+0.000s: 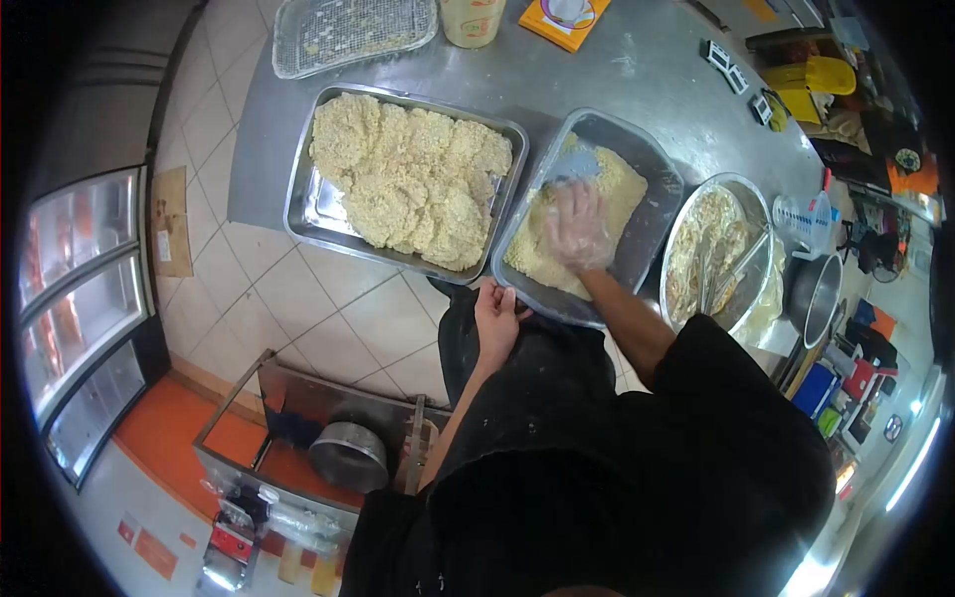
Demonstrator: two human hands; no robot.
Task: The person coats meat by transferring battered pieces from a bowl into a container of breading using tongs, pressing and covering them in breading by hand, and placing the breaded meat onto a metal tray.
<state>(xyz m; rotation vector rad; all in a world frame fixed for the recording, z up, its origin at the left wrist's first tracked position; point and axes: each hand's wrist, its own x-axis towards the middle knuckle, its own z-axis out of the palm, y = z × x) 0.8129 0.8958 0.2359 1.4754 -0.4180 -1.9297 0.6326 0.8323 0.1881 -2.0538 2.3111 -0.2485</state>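
My right hand (579,227), in a clear plastic glove, lies flat with fingers stretched out on pale yellow breadcrumbs (622,194). The crumbs are in a deep grey tub (652,164). Just beyond my fingertips is a light blue-grey patch (577,164) that I cannot identify. My left hand (495,316) is bare and closed at the tub's near left corner, seemingly gripping its rim. Left of the tub, a metal tray (316,199) holds several crumb-coated pieces (413,174), piled together. Whether anything is under my right palm is hidden.
Right of the tub stands a steel bowl (753,196) of wet, battered pieces with metal tongs (708,284). A wire-mesh basket (353,40), a plastic measuring jug (471,22) and an orange box (564,20) are at the back. A pot (348,458) sits on a lower-left unit.
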